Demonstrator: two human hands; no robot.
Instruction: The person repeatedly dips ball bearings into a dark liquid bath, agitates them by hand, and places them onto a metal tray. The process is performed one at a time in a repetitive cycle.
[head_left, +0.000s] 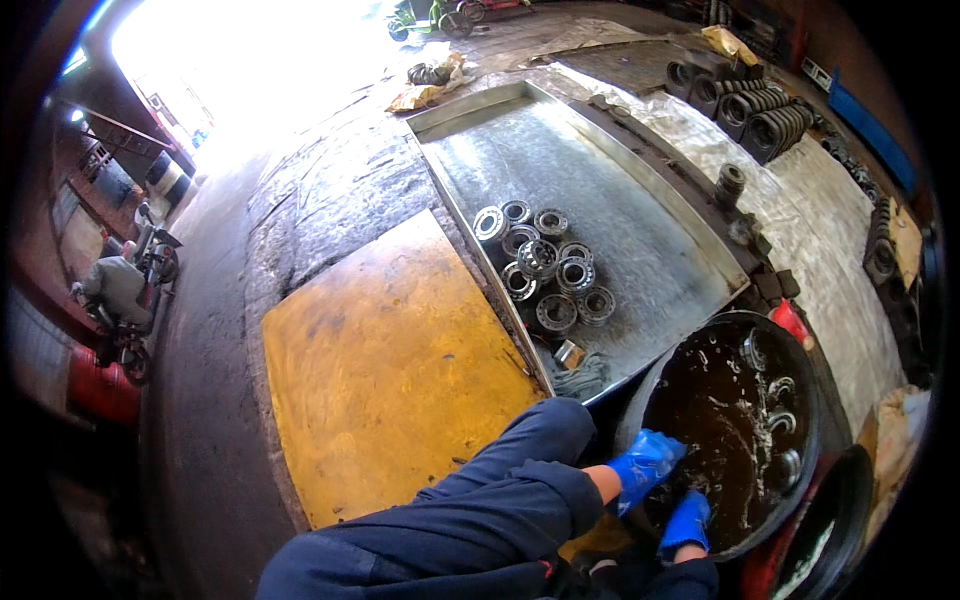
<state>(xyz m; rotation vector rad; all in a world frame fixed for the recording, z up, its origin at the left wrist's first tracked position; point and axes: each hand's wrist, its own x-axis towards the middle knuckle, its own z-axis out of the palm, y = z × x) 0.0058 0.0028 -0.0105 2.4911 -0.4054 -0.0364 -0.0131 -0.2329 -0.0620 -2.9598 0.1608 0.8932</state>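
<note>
Both hands wear blue gloves and are at the near left side of a round tub (828, 400) of dark brown liquid. My left hand (648, 465) reaches in over the rim, its fingers curled together. Closer to me, my right hand (687, 524) is also closed, low by the liquid. Whatever is between the fingers of either hand is hidden. Along the tub's far and right side, several metal bearing rings (783, 422) lie partly under the liquid. Left of the tub, a shallow metal tray (650, 235) holds a cluster of bearings (556, 312).
A grey rag (582, 376) and a small tin-like piece (569, 354) lie in the tray's near corner. A yellow sheet (390, 370) covers the floor left of it. A red object (791, 322) touches the tub's far rim. Stacked metal parts (745, 108) stand at the far right.
</note>
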